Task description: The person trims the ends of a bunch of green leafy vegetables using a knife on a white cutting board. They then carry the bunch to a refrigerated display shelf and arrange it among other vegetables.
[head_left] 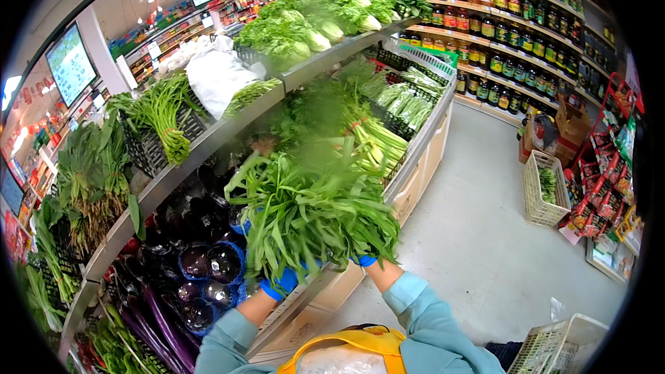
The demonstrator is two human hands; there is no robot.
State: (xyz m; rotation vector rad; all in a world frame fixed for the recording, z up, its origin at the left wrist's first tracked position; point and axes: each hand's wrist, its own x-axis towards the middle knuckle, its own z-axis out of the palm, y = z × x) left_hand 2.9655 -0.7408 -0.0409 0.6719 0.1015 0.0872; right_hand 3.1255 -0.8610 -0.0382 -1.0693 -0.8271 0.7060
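Note:
A large loose bundle of water spinach [312, 211], with long narrow green leaves, is held in front of me over the lower display shelf. My left hand [282, 282], in a blue glove, grips it from below on the near left side. On its right side my right hand [364, 260], gloved the same way, holds it too. Leaves cover most of the fingers of both hands. Just beyond the bundle lie celery stalks [377, 140]. To its left are round dark eggplants [225, 263], some in blue foam nets, and long purple eggplants [163, 322].
A metal shelf edge [201, 149] curves across, carrying lettuce [291, 28], a white plastic bag [220, 76] and bundled green stalks [163, 111]. On the floor at right stand a cream crate [547, 190], cardboard boxes [571, 125] and another crate [564, 346]. Jars line the back shelves [502, 34].

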